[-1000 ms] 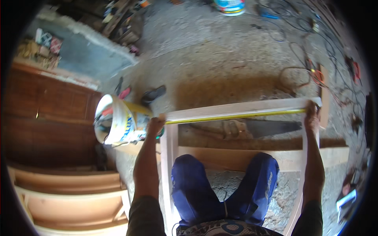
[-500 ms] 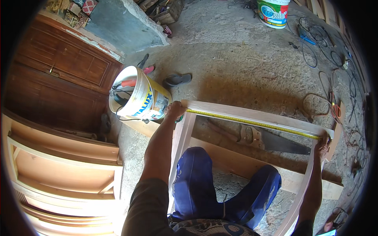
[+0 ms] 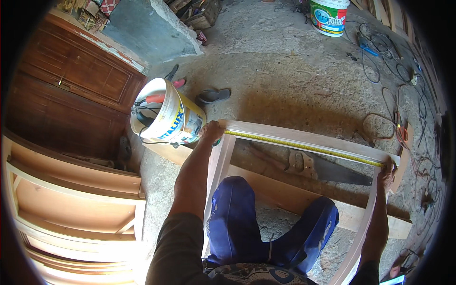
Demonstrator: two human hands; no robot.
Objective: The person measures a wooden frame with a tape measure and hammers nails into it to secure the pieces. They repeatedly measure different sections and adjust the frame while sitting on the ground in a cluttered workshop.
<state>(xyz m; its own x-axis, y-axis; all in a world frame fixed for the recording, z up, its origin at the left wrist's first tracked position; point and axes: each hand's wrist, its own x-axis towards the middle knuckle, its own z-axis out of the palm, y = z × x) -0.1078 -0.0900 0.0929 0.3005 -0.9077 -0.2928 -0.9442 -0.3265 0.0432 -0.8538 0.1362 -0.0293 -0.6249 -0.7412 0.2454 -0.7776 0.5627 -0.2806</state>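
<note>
A yellow tape measure (image 3: 304,147) is stretched along the inner side of the far rail of a pale wooden frame (image 3: 308,135). At the frame's far left corner my left hand (image 3: 212,130) is closed on the tape's end; something green shows just under it. My right hand (image 3: 387,171) grips the tape at the far right corner, fingers wrapped around the frame there. The frame's two side rails run back toward me on either side of my knees. Below the tape, a handsaw (image 3: 332,170) with a wooden handle lies across the frame's opening, lower down.
A wide board (image 3: 275,187) lies under the frame. Beyond my left hand stands a white-yellow bucket (image 3: 166,114) holding tools, near a sandal (image 3: 213,96). Cables (image 3: 380,121) tangle at right; a paint bucket (image 3: 328,18) stands far off. Wooden panels (image 3: 71,199) are stacked at left.
The view has shifted very slightly. Both hands keep their places on the frame and the tape stays stretched between them.
</note>
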